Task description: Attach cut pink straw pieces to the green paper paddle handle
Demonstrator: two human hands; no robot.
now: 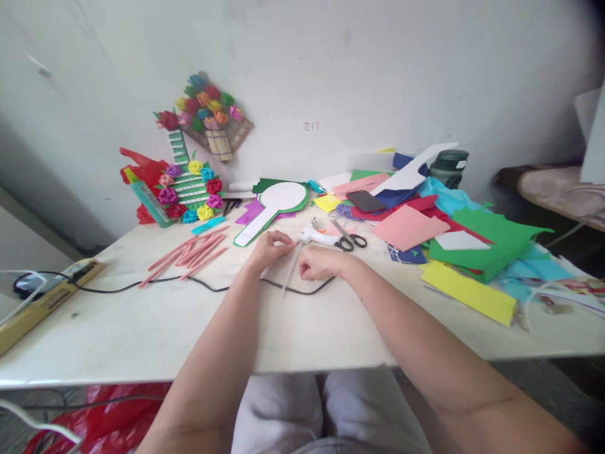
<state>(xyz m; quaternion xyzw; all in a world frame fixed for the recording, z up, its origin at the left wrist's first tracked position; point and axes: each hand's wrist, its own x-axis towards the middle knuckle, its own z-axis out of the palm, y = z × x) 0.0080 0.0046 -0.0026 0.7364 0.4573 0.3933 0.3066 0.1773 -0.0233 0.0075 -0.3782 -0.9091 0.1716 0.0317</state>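
A thin, whitish stick [290, 271] slants between my hands, its lower end near the table. My left hand [271, 248] is closed, with thumb and fingertips pinched at the stick's upper part. Curled on the table just right of it is my right hand [319, 261]; what its fingers hold, if anything, is hidden. Beyond my hands lie a white glue gun [317, 237] and dark-handled scissors [348, 238]. A white and green paddle-shaped cutout [276, 208] rests behind my left hand. Several pink rolled paper sticks [189, 252] lie to the left.
A black cord [208, 288] crosses the table toward a power strip [47, 302] at left. Coloured paper sheets [411, 227], a phone [366, 201] and a dark jar [448, 167] crowd the right. Paper-flower decorations [193, 189] and a glue bottle [150, 202] stand at back left.
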